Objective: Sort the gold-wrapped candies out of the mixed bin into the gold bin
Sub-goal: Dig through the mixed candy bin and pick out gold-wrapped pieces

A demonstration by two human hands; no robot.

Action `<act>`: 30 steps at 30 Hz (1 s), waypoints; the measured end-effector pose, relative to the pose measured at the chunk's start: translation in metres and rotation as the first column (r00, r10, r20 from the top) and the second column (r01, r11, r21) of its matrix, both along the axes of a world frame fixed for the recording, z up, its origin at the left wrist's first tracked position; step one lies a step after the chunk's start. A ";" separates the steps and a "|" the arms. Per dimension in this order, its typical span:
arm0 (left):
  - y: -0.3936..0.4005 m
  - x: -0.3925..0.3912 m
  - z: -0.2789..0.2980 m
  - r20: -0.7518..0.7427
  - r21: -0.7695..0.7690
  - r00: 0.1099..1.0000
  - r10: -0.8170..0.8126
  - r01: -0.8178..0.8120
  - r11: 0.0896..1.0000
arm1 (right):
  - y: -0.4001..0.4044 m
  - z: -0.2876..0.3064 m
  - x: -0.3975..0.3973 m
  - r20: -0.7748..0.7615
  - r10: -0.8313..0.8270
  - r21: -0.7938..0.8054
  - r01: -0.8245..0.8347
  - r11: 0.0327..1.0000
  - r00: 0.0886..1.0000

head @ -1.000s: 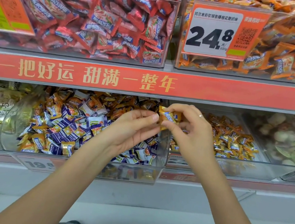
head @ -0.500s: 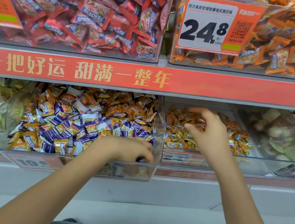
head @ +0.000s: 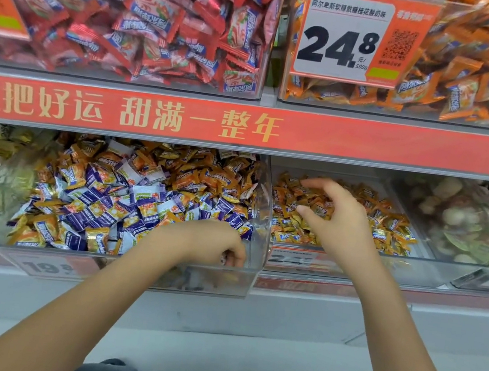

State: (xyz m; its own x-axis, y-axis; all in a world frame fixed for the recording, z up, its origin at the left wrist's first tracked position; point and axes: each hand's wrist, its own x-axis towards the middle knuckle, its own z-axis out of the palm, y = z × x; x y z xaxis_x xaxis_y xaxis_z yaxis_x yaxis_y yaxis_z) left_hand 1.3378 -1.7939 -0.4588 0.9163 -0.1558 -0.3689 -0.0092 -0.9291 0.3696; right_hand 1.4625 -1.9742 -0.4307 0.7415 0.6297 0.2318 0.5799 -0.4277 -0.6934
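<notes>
L hand is reaching down into the front-right corner of the mixed bin, fingers curling downward against the clear front wall. Fingertips are hiding among wrappers, so can't tell whether they're pinching a candy or closing on nothing. Behind and to the left of that hand, purple, white & gold candies are lying jumbled together; most gold ones are sitting toward the back, well beyond the knuckles.

R hand is hovering over the gold bin, fingers spread and loosely bent, thumb apart from the index, holding nothing. Directly under and beyond its palm the gold pile is filling the bin floor. Can't tell whether the hand is touching the pile.

The clear wall between the two bins is standing between the hands, L wrist just beside it.

Above both hands a red strip with gold characters is running across the shelf edge. Higher up, over the L hand, a bin of red candies; over the R hand, a price tag reading 24.8 is fronting a bin of orange candies. Right of the R hand, a round jar w/ pale sweets.
</notes>
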 end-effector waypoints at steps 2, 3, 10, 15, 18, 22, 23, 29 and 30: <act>0.000 -0.005 0.009 0.030 -0.202 0.986 0.165 -0.155 0.967 | 0.000 0.002 -0.001 0.007 -0.002 0.068 0.001 0.998 1.000; 0.000 -0.007 0.013 0.090 -0.294 0.959 0.269 -0.233 0.927 | 0.000 0.004 -0.002 0.006 -0.003 0.116 0.002 0.993 1.000; -0.004 -0.018 0.039 0.176 -0.794 0.619 0.765 -0.370 0.482 | 0.010 0.018 -0.032 -0.039 0.269 0.308 -0.244 0.919 0.962; -0.020 -0.016 0.046 0.234 -0.790 0.628 0.742 -0.322 0.521 | 0.022 0.014 -0.043 -0.028 0.249 0.362 -0.222 0.905 0.968; -0.011 -0.012 0.042 0.266 -0.749 0.602 0.753 -0.362 0.555 | 0.017 0.016 -0.036 -0.065 0.127 0.435 -0.086 0.896 0.990; 0.013 -0.010 0.029 0.435 -0.358 0.688 0.581 -0.460 0.813 | 0.000 0.010 -0.009 0.051 -0.133 0.222 0.119 0.968 0.990; 0.016 -0.008 0.025 0.427 -0.236 0.744 0.514 -0.457 0.858 | -0.001 0.006 -0.004 0.060 -0.154 0.146 0.144 0.979 0.986; 0.018 0.007 0.009 0.327 0.236 0.897 0.297 -0.382 0.894 | 0.003 0.004 -0.003 0.049 -0.119 0.107 0.113 0.988 0.992; 0.019 0.008 0.008 0.349 0.208 0.882 0.318 -0.404 0.891 | 0.004 0.003 -0.004 0.046 -0.103 0.100 0.098 0.990 0.994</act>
